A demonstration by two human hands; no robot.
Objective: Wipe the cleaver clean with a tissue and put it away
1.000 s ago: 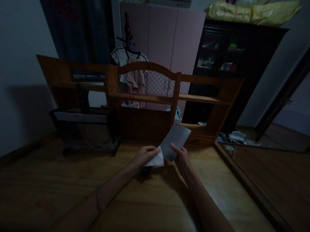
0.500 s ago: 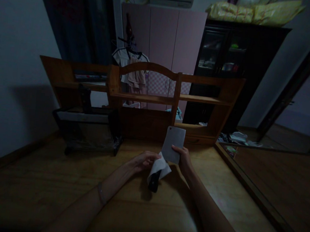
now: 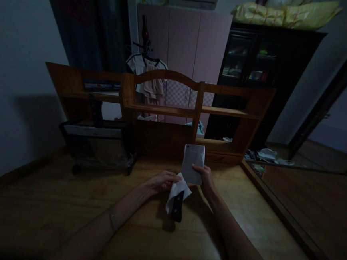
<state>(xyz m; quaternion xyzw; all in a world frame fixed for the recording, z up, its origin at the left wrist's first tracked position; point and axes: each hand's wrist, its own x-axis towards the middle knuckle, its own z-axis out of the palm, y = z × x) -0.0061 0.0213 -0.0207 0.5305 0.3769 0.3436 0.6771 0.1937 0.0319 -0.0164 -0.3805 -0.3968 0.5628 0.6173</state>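
Observation:
A cleaver is held over the table, its broad grey blade (image 3: 193, 157) pointing away from me and its black riveted handle (image 3: 177, 208) towards me. My right hand (image 3: 207, 178) grips the blade by its right edge, thumb lying on the flat face. A white cloth or tissue (image 3: 174, 192) is pinched in the fingers of my left hand (image 3: 165, 180). It drapes around the upper end of the handle, near the bottom of the blade; whether my left fingers also press on the cleaver itself is hidden by it.
On the left of the wooden table (image 3: 119, 214) stands a dark rack-like box (image 3: 96, 148) with a black handle (image 3: 96, 112) rising from it. A wooden shelf unit (image 3: 163, 110) runs along the back. At the right, a raised edge (image 3: 281, 210) borders the tabletop.
The cleaver has turned slightly: its blade top has shifted left and its handle end right and closer to me. The cloth has moved a little with it, uncovering more handle.

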